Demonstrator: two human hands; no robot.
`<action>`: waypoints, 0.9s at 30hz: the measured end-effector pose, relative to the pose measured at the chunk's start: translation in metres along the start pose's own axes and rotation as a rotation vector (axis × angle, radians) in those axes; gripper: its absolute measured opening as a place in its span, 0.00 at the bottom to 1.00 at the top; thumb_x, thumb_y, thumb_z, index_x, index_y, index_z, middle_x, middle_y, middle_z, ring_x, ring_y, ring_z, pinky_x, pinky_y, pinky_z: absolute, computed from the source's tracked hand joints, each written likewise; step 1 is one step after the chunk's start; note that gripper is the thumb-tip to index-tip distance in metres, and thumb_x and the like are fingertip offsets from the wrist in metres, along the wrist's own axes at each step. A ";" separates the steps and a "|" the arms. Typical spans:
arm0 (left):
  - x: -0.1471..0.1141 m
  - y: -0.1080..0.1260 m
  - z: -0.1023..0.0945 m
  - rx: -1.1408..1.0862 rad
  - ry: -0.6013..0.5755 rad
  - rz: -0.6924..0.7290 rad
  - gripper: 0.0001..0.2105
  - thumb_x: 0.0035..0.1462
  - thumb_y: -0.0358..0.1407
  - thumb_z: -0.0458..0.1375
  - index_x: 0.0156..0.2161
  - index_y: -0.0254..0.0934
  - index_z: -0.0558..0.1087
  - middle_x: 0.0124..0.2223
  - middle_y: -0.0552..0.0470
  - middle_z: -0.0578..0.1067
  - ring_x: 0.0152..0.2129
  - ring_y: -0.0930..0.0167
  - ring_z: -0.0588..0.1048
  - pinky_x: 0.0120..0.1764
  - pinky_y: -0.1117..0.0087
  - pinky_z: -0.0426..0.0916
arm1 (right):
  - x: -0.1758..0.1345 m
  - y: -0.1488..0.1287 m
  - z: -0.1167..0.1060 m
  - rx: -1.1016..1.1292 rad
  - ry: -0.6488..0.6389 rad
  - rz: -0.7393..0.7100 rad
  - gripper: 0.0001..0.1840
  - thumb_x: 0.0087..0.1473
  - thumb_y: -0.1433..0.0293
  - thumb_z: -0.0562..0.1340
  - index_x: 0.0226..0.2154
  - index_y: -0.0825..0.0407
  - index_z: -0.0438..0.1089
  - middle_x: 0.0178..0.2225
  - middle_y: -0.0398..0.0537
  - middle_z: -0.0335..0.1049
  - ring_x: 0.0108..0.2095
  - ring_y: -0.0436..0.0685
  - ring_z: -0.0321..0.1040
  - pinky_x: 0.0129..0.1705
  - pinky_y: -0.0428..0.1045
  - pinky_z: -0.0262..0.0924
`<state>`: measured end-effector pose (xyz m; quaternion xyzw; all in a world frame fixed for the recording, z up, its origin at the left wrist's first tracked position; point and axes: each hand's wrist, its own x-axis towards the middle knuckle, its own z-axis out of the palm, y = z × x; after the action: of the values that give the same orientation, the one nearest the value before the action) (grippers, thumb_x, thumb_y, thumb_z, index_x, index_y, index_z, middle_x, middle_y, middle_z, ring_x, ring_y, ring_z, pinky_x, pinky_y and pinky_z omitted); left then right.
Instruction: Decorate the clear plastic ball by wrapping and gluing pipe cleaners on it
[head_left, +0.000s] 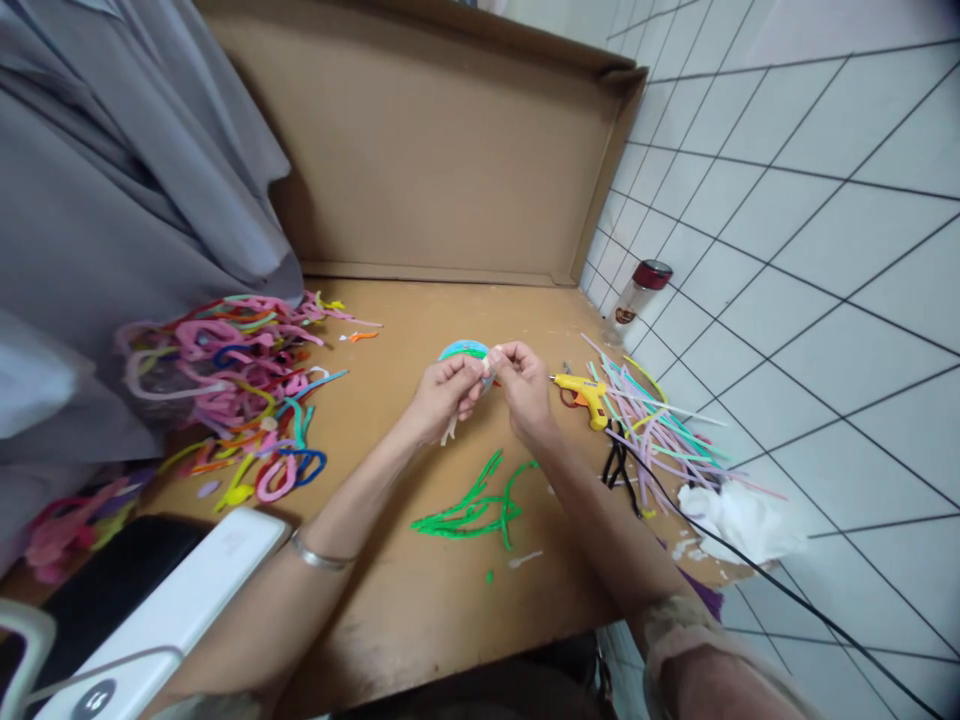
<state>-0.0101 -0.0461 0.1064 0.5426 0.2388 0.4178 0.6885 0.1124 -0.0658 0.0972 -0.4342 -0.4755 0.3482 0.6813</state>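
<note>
Over the middle of the table, my left hand (441,396) and my right hand (522,384) meet with fingertips pinched together. Between them is a small cream-coloured pipe cleaner (448,432), its ends hanging below my left hand and most of it hidden by the fingers. Just behind the hands lies a round blue and green thing (461,348), partly covered by them. Nearer to me, several bent green pipe cleaners (469,515) lie loose on the table. To the right of my right hand rests a yellow glue gun (585,390), nozzle pointing left.
A tangled heap of coloured pipe cleaners (240,370) fills the left side. Straight pipe cleaners (660,420), crumpled white tissue (739,520) and a lidded jar (637,295) line the tiled wall. A black cord (787,590) crosses the right. Cardboard (427,140) stands behind; a white device (180,610) sits front left.
</note>
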 end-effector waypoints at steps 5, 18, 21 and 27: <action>0.003 -0.016 0.003 0.034 0.074 0.049 0.19 0.48 0.51 0.66 0.29 0.36 0.67 0.18 0.62 0.63 0.10 0.83 0.54 0.14 0.79 0.47 | 0.004 0.010 -0.004 -0.087 -0.003 -0.023 0.12 0.51 0.59 0.61 0.27 0.50 0.66 0.24 0.39 0.65 0.26 0.49 0.61 0.32 0.46 0.58; 0.007 -0.050 -0.013 0.025 0.322 0.113 0.14 0.54 0.45 0.60 0.29 0.36 0.67 0.18 0.61 0.63 0.10 0.81 0.53 0.15 0.77 0.48 | -0.030 0.013 -0.106 -1.769 0.267 0.199 0.21 0.61 0.69 0.53 0.54 0.60 0.65 0.51 0.69 0.67 0.52 0.71 0.65 0.50 0.61 0.57; 0.005 -0.054 -0.015 0.026 0.327 0.123 0.13 0.54 0.45 0.60 0.31 0.36 0.67 0.19 0.61 0.64 0.11 0.81 0.54 0.16 0.77 0.49 | -0.034 0.016 -0.129 -1.836 0.248 0.337 0.21 0.60 0.70 0.53 0.54 0.62 0.63 0.48 0.70 0.68 0.48 0.70 0.68 0.46 0.59 0.59; 0.000 -0.066 -0.023 0.113 0.394 0.187 0.13 0.55 0.44 0.59 0.28 0.37 0.66 0.18 0.61 0.63 0.13 0.80 0.55 0.19 0.77 0.50 | -0.035 0.025 -0.141 -1.795 0.159 0.322 0.20 0.60 0.77 0.49 0.53 0.62 0.63 0.46 0.66 0.70 0.47 0.64 0.68 0.44 0.53 0.59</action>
<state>-0.0071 -0.0380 0.0368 0.5080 0.3404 0.5637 0.5552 0.2346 -0.1241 0.0383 -0.8846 -0.4530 -0.0923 0.0617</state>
